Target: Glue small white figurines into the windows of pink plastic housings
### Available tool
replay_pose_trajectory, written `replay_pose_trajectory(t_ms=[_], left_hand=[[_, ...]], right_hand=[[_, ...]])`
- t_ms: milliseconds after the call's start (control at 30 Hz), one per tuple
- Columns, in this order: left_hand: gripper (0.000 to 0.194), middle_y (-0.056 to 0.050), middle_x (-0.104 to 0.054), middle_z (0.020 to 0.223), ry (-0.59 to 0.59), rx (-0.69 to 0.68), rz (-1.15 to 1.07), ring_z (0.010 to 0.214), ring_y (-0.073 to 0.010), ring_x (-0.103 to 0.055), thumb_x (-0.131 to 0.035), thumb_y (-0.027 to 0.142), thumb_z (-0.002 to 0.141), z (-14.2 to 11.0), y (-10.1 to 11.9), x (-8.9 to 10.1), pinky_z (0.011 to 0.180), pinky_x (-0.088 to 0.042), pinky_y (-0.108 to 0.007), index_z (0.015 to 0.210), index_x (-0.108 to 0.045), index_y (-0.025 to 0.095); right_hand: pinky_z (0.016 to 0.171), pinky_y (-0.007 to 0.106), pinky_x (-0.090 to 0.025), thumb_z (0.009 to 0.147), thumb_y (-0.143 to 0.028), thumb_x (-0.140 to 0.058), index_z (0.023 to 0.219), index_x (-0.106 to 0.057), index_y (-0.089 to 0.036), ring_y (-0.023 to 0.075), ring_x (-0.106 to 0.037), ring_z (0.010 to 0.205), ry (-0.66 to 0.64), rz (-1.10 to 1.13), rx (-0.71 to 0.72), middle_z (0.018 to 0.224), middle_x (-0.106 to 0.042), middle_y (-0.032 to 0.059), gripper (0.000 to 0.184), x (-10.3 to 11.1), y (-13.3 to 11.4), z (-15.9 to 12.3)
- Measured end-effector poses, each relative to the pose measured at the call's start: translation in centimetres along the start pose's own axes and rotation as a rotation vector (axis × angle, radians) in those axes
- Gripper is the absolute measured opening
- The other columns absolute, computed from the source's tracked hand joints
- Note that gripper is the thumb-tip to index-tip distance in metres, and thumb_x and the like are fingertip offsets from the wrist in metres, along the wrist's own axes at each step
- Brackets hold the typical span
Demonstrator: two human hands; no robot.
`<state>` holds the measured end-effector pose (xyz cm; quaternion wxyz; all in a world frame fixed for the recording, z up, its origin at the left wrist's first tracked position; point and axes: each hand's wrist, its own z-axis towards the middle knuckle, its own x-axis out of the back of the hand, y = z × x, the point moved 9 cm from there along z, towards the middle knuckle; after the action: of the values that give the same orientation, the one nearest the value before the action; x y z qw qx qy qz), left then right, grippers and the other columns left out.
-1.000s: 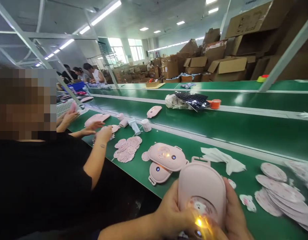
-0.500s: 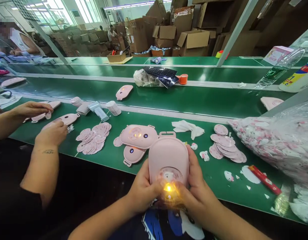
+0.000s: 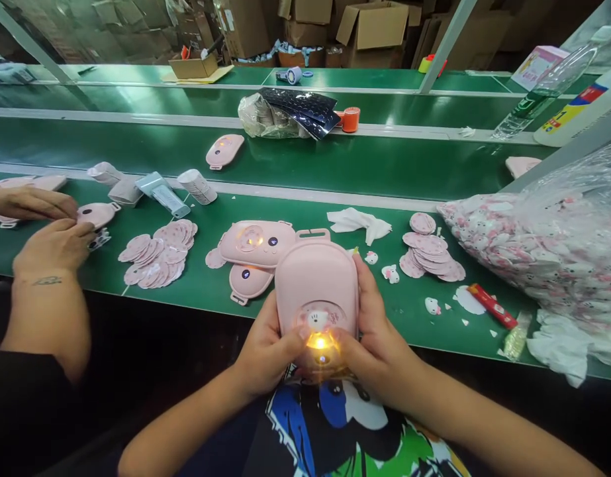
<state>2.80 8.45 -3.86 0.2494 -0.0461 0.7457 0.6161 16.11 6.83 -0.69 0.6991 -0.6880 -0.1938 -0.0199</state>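
Observation:
Between my two hands is a pink oval plastic device (image 3: 315,275) with a loop at its far end, a round cat-face sticker and a glowing yellow light. My left hand (image 3: 270,344) wraps its left side, thumb on the face near the sticker. Gripping the right side, my right hand (image 3: 369,324) has its thumb pressed beside the light. Just beyond lie two similar pink devices, one (image 3: 260,242) lit and overlapping the other (image 3: 250,281). Small cat-face stickers (image 3: 390,273) are scattered to the right, near a stack of round pink stickers (image 3: 429,250).
A large clear bag of stickers (image 3: 543,232) stands at right, with a red packet (image 3: 491,306) before it. At left, a co-worker's hands (image 3: 57,245) work on a pink device beside piled round stickers (image 3: 161,255). A white tissue (image 3: 359,224) lies ahead. Behind, a plastic-wrapped bundle (image 3: 285,116) lies on the green bench.
The view has tilted down and shifted slightly, so the scene sits higher in the picture. My hands still hold the device with both thumbs on its face. The co-worker's hands have come closer together.

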Motion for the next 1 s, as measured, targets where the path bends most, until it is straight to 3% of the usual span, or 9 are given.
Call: replay_pose_trajectory(t_ms=[233,1000], left_hand=[[0.048,-0.007,-0.071,0.108,0.029,0.021,0.018,0.092,-0.0235,-0.068,-0.076,0.031,0.079,0.00,-0.09,0.30,0.076,-0.056,-0.033,0.123,-0.058,0.023],[0.051,-0.007,-0.072,0.101,0.077,0.030,0.000,0.085,-0.0229,-0.069,-0.081,0.030,0.073,0.34,-0.02,0.11,0.072,-0.057,-0.033,0.118,-0.057,0.021]], right_hand=[[0.118,0.059,-0.026,0.094,-0.023,-0.051,0.154,0.016,-0.040,0.0339,-0.005,0.151,0.001,-0.001,-0.012,0.166,0.006,0.0027,0.092,0.11,-0.35,0.04],[0.120,0.061,-0.014,0.094,-0.027,-0.052,0.155,0.018,-0.035,0.0358,0.005,0.151,-0.007,-0.007,-0.070,0.166,0.010,-0.0003,0.093,-0.11,0.14,0.01]])
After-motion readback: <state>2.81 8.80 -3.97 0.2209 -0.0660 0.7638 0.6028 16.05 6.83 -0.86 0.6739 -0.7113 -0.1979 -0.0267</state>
